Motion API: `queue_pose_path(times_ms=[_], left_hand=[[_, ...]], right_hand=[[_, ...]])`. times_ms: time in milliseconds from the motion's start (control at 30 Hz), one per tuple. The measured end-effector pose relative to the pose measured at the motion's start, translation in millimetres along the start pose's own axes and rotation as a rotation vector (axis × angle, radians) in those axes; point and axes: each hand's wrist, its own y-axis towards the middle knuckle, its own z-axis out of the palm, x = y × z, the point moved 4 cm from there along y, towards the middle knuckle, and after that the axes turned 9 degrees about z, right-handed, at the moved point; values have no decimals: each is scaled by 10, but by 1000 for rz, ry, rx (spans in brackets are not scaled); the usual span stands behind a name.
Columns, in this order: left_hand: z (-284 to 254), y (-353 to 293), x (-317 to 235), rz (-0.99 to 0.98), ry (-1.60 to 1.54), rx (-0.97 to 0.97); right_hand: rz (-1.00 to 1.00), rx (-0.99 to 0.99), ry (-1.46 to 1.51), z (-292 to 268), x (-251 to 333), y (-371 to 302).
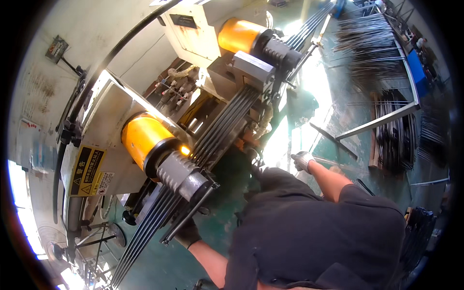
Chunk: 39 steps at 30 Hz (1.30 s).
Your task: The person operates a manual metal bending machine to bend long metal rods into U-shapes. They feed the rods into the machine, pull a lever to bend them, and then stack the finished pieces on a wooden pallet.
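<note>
From the head camera, your left hand (187, 233) in its dark glove closes on the bundle of long dark steel rods (223, 126) running through the yellow-cylindered clamping machine (145, 137). Your right hand (303, 160), grey-gloved, seems clenched around a thin rod (332, 163).

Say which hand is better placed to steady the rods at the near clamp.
Probably left: the left hand is already at the rods below the near clamp; the right hand is off to the side.

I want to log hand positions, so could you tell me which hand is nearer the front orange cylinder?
Left. The left hand sits just below the front orange cylinder, by the rods; the right hand is far off to its right.
</note>
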Motion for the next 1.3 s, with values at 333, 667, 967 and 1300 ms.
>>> queue_pose_path(times_ms=[333, 667, 967, 1300], left_hand=[[-307, -143, -347, -97, -621, -193], [144, -189, -1228, -27, -600, -328], [683, -991, -68, -433, -636, -363], [2244, -881, -651, -351, -381, 108]], right_hand=[[-357, 118, 105, 402, 610, -483], [-650, 551, 235, 1159, 1605, -1593], [-769, 530, 149, 613, 1766, -1819], [-1333, -80, 344, -990, 3541, -2168]])
